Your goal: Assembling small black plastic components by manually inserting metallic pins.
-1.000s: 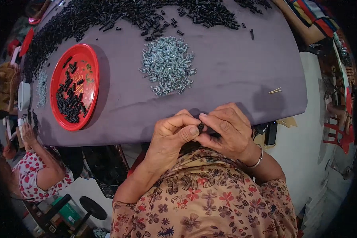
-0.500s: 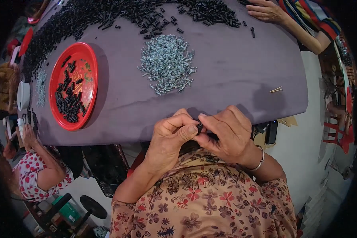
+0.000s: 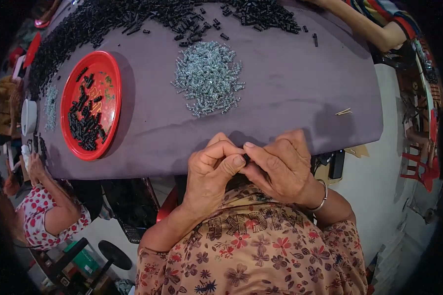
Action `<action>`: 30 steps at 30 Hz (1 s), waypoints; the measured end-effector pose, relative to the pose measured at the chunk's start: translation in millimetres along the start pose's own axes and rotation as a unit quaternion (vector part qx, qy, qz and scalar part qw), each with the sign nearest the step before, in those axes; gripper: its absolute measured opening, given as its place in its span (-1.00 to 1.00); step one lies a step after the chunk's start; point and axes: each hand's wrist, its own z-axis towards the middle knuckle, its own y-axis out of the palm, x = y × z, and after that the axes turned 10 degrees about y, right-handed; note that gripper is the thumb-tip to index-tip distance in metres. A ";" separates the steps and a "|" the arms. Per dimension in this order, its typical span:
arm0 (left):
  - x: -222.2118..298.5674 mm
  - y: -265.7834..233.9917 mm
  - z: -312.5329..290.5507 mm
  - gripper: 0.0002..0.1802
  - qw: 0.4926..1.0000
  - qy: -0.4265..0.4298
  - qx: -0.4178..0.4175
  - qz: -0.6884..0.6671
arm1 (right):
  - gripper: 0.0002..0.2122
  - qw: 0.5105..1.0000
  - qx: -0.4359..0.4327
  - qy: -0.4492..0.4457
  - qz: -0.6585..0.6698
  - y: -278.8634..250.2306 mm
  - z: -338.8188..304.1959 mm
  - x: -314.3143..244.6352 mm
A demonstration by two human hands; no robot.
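While both hands meet at the lower middle of the frame, just at the near edge of the purple-covered table (image 3: 290,83), the left hand (image 3: 212,169) and the right hand (image 3: 279,167) pinch a small black part (image 3: 246,158) between thumbs and forefingers, fingers closed tight around it so that little of it shows. Above them, at the centre of the frame, lies a heap of silvery springs (image 3: 207,77). At the left sits a red plate (image 3: 110,73) holding black pieces, and a long band of black parts (image 3: 133,19) runs along the top.
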 end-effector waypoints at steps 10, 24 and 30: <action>2.8 5.3 -1.2 -0.84 0.998 -0.040 0.030 -0.027 | -0.68 0.999 -0.014 -0.030 0.037 9.9 -5.2 7.4; 15.9 9.3 -3.7 -0.86 0.989 -0.068 0.051 -0.120 | -0.63 0.990 -0.013 0.020 0.139 6.3 6.3 8.1; 14.8 1.9 -4.2 -0.90 0.988 -0.071 0.012 -0.136 | -0.59 0.983 -0.010 0.045 0.175 5.6 6.7 6.9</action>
